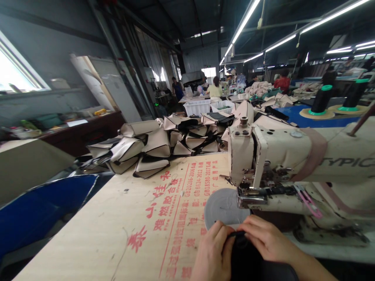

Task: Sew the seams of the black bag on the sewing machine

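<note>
At the bottom of the view, my left hand and my right hand pinch the upper edge of a black fabric piece between fingers and thumbs. The piece hangs down toward me, and its lower part runs out of the picture. Just beyond my fingers lies a round grey plate on the plywood table. To the right stands an old cream sewing machine, its narrow arm close above my right hand. A pink clip-like tool rests on that arm. The fabric is apart from the needle area.
Beige bags with black edging are heaped along the far side of the plywood table. A blue bin or sheet is at the left. Black thread cones stand behind the machine. Several people work farther back near white crates.
</note>
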A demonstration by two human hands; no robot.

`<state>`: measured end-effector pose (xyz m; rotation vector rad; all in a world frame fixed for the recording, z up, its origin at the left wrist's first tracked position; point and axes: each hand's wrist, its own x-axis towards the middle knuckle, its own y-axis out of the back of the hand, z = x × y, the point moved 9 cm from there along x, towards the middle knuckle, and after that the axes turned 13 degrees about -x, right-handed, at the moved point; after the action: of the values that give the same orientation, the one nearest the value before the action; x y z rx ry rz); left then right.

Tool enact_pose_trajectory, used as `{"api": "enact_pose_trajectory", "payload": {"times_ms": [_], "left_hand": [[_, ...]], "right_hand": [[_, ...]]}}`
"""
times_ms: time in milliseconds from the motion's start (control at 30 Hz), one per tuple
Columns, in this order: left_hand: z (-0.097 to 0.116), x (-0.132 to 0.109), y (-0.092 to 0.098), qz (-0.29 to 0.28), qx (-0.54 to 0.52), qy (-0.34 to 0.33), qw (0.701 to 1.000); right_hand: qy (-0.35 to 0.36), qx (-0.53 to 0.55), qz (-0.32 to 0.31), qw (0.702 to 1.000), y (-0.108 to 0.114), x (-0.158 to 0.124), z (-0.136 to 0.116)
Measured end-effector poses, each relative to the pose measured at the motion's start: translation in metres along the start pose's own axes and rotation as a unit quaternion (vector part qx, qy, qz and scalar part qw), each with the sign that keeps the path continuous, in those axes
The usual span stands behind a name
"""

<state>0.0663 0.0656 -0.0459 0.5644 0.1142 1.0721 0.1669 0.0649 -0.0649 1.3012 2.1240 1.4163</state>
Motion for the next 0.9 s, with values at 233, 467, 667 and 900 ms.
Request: {"api": "enact_pose_trajectory", "payload": {"times_ms": [233,467,667,900], "left_hand": [[-0.001,0.002,0.002,-0.005,-0.026,0.034,0.999],[-0.003,0.007,0.006,0.002,-0.059,0.063,0.996],[-0.007,0.007,0.006,0.007,-0.073,0.068,0.995],[-0.009,0.007,0.01,0.023,-0.079,0.085,0.993]], "right_hand": [[-0.044,0.089,0.01,0.995,0.002,0.002,0.004],[-0.081,0.143,0.009,0.986,-0.006,0.002,0.012],[-0.107,0.111,0.057,0.986,-0.011,0.0,0.015],[-0.129,0.08,0.094,0.984,-0.014,-0.005,0.021]]}}
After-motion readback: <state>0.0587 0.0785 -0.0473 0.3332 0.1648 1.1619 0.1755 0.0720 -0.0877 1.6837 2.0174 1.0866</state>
